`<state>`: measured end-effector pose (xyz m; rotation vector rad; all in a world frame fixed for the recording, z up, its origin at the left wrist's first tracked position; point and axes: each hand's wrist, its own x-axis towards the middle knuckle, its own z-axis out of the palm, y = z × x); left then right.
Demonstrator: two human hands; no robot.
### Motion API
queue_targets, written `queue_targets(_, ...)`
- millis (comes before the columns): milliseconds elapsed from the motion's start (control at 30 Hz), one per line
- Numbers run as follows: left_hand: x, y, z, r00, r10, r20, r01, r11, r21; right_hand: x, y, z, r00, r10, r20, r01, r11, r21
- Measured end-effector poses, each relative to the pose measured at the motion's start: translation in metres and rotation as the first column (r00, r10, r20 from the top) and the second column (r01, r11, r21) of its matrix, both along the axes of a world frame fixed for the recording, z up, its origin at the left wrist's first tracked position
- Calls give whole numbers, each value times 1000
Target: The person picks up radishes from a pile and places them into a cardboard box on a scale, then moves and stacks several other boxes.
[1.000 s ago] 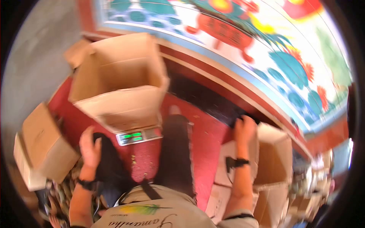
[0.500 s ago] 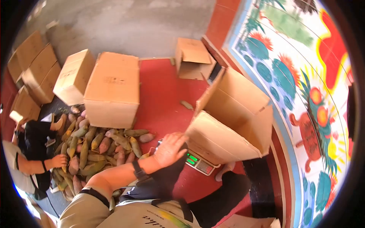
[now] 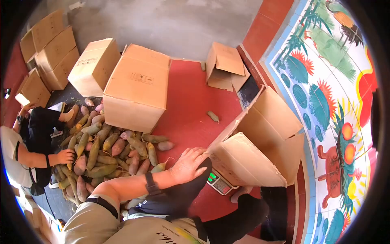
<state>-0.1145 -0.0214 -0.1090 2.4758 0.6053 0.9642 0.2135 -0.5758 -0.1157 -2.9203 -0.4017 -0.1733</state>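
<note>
My left hand (image 3: 187,166) lies over my bent knee with its fingers stretched out, and a dark band circles the wrist. Its fingertips are close to the near corner of an open cardboard box (image 3: 250,156). That box sits on a digital scale (image 3: 219,184) with green lit digits, and its inside looks bare. To the left of my hand spreads a pile of long tubers (image 3: 106,158), like sweet potatoes, brownish green and pinkish. One greenish tuber (image 3: 159,167) lies just beside my forearm. My right hand is out of view.
At left another person's hand (image 3: 65,156) touches the pile's edge. Closed cardboard boxes (image 3: 136,85) stand behind the tubers, with more boxes (image 3: 57,57) at far left. A small open box (image 3: 227,65) and a loose tuber (image 3: 213,116) are on the red floor (image 3: 185,101). A painted tile wall (image 3: 304,97) borders the right.
The view has turned, so the boxes and pile appear shifted, mostly to the right. My left hand stays over the knee, near the box. The other person's hand remains at the pile.
</note>
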Motion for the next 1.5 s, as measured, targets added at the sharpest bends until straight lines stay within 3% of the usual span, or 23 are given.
queue_targets(367,2,-2,-1,999,16,-34,-15,999,36,-2,28,4,996,88,-8,-88,984,-155)
queue_targets(867,3,-4,1,999,13,-29,-13,1000,21,-16,32,12,995,98,-11,-98,976,-193)
queue_targets(967,3,-4,-1,999,10,-31,-9,1000,22,-15,11,0,988,35,-151,-67,974,-215)
queue_targets(1033,3,-4,-2,1000,7,-29,-6,1000,23,-8,-19,-23,910,395,122,-400,917,11)
queue_targets(1067,4,-4,-3,1000,9,-29,-8,1000,30,0,-21,-26,910,395,123,-400,917,11)
queue_targets(1133,5,-4,-3,1000,9,-24,-8,999,38,19,-25,-30,925,379,34,-364,907,-212)
queue_targets(1233,6,-5,-3,1000,0,-29,1,1000,29,32,-39,-31,951,296,-86,-296,796,-529)
queue_targets(1267,6,-5,-2,999,3,-35,-2,1000,30,19,-26,-16,956,282,-81,-281,799,-532)
queue_targets(1333,7,-4,1,999,-4,-37,5,999,31,-23,27,31,1000,14,8,-12,980,-199)
queue_targets(1500,11,-4,-1,998,-36,-43,38,998,39,-9,-4,40,987,-122,100,138,975,-172)
